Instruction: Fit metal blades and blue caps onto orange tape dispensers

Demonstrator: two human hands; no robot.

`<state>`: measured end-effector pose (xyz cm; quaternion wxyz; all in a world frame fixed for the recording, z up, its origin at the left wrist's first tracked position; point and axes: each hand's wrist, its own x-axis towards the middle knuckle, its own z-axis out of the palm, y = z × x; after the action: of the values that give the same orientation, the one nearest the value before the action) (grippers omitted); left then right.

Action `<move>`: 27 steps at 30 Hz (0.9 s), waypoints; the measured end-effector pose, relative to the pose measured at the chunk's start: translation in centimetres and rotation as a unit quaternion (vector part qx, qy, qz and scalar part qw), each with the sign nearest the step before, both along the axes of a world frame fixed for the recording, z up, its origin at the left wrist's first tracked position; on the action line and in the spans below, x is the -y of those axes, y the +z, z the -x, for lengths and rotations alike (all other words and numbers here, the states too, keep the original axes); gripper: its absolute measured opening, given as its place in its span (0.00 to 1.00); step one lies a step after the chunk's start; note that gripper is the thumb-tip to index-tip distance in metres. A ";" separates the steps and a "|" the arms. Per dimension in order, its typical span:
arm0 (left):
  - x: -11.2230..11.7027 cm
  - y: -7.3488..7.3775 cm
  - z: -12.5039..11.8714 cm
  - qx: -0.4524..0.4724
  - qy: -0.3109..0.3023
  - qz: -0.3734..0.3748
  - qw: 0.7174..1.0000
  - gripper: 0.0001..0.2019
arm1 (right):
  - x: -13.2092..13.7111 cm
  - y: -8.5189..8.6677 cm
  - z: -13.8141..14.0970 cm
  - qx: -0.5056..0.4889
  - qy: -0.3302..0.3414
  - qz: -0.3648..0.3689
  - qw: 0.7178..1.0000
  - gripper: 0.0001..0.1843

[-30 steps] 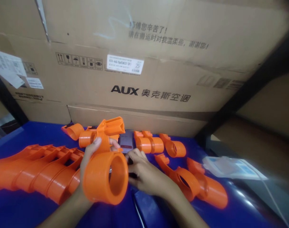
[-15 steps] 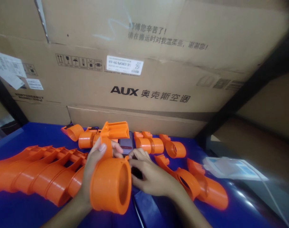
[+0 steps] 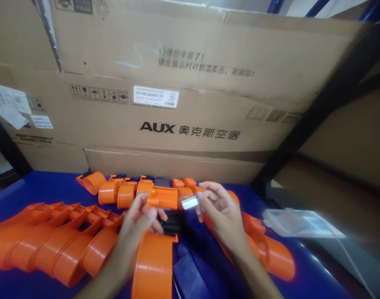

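Orange plastic ring bracket point(image 3: 154, 265), lower centre of the frame: fingers of left hand point(image 3: 135, 228) clamped on its upper end. Small metal plate point(image 3: 190, 202), just right: pinched in fingers of right hand point(image 3: 224, 214). Status: both in hand, unjoined. Similar brackets point(image 3: 65, 253): row, lower left.

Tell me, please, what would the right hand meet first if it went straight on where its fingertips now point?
The right hand points toward the left hand. Its small shiny piece would probably first meet the orange part held there, though depth is unclear.
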<state>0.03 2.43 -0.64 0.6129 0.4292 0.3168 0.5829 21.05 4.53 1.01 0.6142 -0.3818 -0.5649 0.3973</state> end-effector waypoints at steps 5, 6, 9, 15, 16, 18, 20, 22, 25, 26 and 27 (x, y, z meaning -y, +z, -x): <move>0.4 -0.3 -0.9 -0.031 0.008 0.007 0.999 0.16 | 0.4 0.2 0.6 -0.059 -0.016 -0.008 0.998 0.14; 0.5 -0.3 -1.0 -0.035 0.014 0.007 0.999 0.16 | 0.5 0.2 0.7 -0.066 -0.025 -0.007 0.997 0.15; 0.6 -0.4 -1.2 -0.044 0.015 0.013 0.999 0.16 | 0.7 0.0 0.9 -0.083 -0.054 -0.004 0.995 0.14; -0.1 -1.1 -1.2 -0.081 0.035 0.019 0.996 0.16 | 0.9 0.1 1.0 -0.080 -0.065 0.003 0.995 0.14; -0.2 -1.2 -1.2 -0.081 0.035 0.019 0.996 0.16 | 1.0 0.2 1.1 -0.075 -0.066 0.005 0.995 0.14; -0.4 -1.3 -1.2 -0.076 0.035 0.021 0.996 0.16 | 1.1 0.3 1.1 -0.067 -0.071 0.004 0.995 0.14; -0.5 -1.4 -1.3 -0.066 0.031 0.024 0.997 0.16 | 1.2 0.4 1.2 -0.060 -0.074 0.003 0.995 0.13; -0.5 -1.4 -1.2 -0.053 0.025 0.026 0.998 0.17 | 1.3 0.3 1.2 -0.053 -0.073 0.000 0.996 0.13; -0.4 -1.3 -1.2 -0.051 0.030 0.025 0.998 0.17 | 1.4 0.1 1.2 -0.040 -0.074 -0.010 0.996 0.12; -0.4 -1.3 -1.2 -0.055 0.032 0.025 0.998 0.17 | 1.5 0.0 1.1 -0.032 -0.077 -0.014 0.996 0.11; -0.3 -1.3 -1.2 -0.062 0.033 0.027 0.997 0.16 | 1.6 -0.1 1.1 -0.022 -0.082 -0.017 0.996 0.11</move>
<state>1.21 2.72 -1.95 0.5835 0.4372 0.3837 0.5667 19.94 2.94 0.93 0.6635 -0.4071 -0.5249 0.3443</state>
